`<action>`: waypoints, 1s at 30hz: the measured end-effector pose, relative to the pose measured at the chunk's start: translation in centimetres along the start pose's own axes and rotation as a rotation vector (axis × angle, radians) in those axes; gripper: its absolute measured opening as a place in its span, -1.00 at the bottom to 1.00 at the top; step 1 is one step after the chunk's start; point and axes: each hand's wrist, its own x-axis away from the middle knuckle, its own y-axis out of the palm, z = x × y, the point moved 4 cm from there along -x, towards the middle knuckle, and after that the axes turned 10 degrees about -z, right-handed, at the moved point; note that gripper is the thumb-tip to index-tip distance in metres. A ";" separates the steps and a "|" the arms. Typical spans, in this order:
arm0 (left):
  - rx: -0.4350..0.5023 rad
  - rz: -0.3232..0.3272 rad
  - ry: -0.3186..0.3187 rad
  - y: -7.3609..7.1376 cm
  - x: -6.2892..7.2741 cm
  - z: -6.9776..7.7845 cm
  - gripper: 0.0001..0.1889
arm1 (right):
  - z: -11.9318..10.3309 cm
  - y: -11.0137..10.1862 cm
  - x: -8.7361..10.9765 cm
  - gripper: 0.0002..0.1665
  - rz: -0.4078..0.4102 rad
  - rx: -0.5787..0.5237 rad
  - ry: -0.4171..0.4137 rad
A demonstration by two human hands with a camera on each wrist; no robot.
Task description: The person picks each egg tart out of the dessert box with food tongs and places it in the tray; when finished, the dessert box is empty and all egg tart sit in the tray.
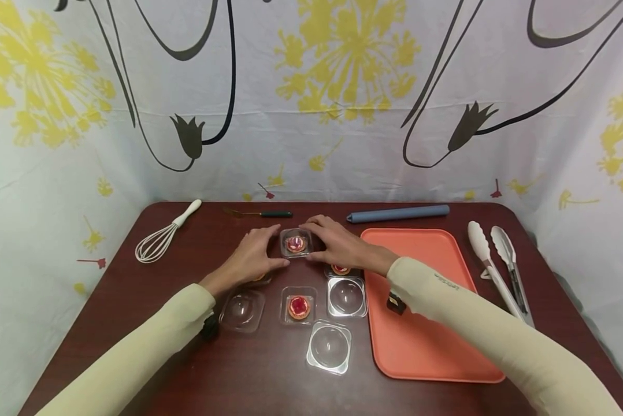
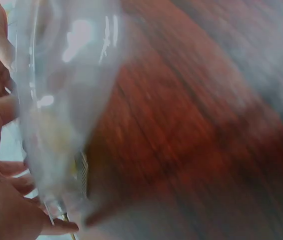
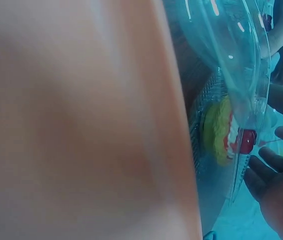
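Observation:
Near the middle back of the table, my left hand (image 1: pixel 254 252) and right hand (image 1: pixel 341 242) hold a small clear plastic container (image 1: pixel 296 252) from opposite sides, thumbs toward the near corners. A red-topped tart (image 1: pixel 296 243) sits inside; glare hides whether its lid is on. Below it stands another container with a red-topped tart (image 1: pixel 299 307). Partly covered by my right hand is a third tart (image 1: pixel 340 269). Something yellowish in a container (image 1: pixel 261 279) shows under my left wrist. In the right wrist view, a red-topped tart (image 3: pixel 226 132) sits beneath a raised clear lid (image 3: pixel 231 50).
Clear domed lids (image 1: pixel 347 297) lie at the near side. An orange tray (image 1: pixel 421 352) is under my right forearm, with tongs (image 1: pixel 499 266) beyond. A whisk (image 1: pixel 158 242) lies left; a green-handled utensil (image 1: pixel 275 214) and blue cylinder (image 1: pixel 397 214) lie along the back.

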 end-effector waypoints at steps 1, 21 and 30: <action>-0.007 0.002 -0.007 0.0 -0.1 0.1 -0.01 | 0.0 0.0 -0.1 -0.17 -0.005 0.001 -0.003; -0.016 0.008 -0.004 2.2 -5.1 -4.1 -0.10 | -0.1 -0.4 -1.7 -0.12 -0.059 -0.015 0.080; -0.055 -0.005 0.005 1.4 -4.1 -2.5 -0.14 | -0.1 -0.3 -1.9 -0.15 -0.071 0.010 0.075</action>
